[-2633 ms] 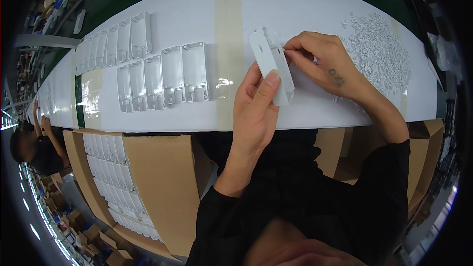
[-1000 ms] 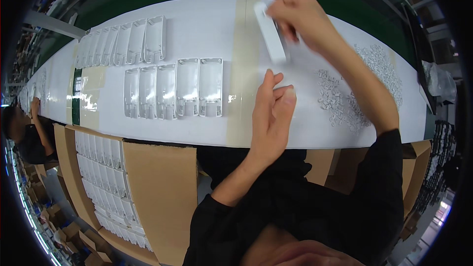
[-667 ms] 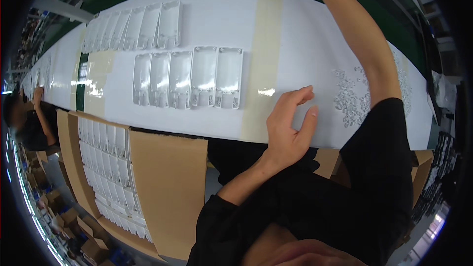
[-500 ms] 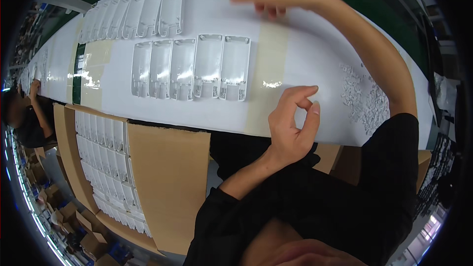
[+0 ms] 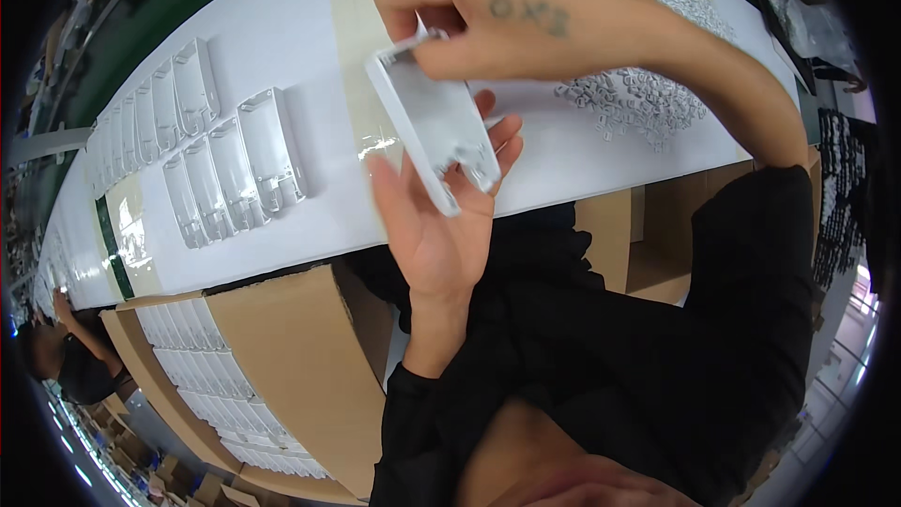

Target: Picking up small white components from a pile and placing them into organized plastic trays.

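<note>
My right hand (image 5: 511, 19) grips the upper end of a white plastic casing (image 5: 434, 117), a long shallow tray-like shell, with thumb and fingers closed on its rim. The casing hangs tilted above the table, its hollow side facing me. Under its lower end my left hand (image 5: 439, 239) is open, palm up, thumb apart and fingers partly hidden behind the shell; whether it bears any weight I cannot tell. To the left, several like casings (image 5: 225, 174) lie side by side in a near row, with another row of casings (image 5: 155, 117) behind them.
Many small whitish parts (image 5: 648, 99) lie scattered on the white table (image 5: 328, 216) at the right. Below the table's near edge, a cardboard box (image 5: 291, 347) holds stacked casings (image 5: 225, 385). At far left another person (image 5: 84, 366) works at the table.
The right hand has come in from the far side of the table and now holds a casing. One casing is gone from the near row. The left hand has turned palm up; the view has shifted.
</note>
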Motion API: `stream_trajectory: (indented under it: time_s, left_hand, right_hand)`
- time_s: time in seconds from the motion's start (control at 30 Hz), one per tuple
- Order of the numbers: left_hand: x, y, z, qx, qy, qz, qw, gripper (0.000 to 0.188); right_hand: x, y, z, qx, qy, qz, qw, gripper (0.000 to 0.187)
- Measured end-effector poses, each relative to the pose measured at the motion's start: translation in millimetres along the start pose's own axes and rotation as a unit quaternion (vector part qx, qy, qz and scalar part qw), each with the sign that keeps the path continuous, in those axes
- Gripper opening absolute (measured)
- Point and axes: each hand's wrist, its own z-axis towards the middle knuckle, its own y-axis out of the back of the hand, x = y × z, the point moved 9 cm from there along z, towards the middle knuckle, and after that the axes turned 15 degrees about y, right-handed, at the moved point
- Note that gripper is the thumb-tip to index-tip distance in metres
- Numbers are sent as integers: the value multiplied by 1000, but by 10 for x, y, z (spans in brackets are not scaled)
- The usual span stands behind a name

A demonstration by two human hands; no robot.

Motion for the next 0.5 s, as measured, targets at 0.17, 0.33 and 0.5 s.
stream_trajectory:
  time_s: [0.17, 0.33, 0.5]
  left_hand:
    - [-112, 98, 3, -13, -54, 32, 998, 56]
    - [-282, 242, -72, -94, -111, 96, 985, 54]
    - [-286, 310, -26, -123, -122, 111, 979, 53]
  right_hand:
    - [-342, 57, -473, -95, 32, 13, 995, 18]
    - [-626, 234, -1175, -130, -105, -169, 971, 15]
    - [-735, 100, -1390, -156, -215, -165, 950, 17]
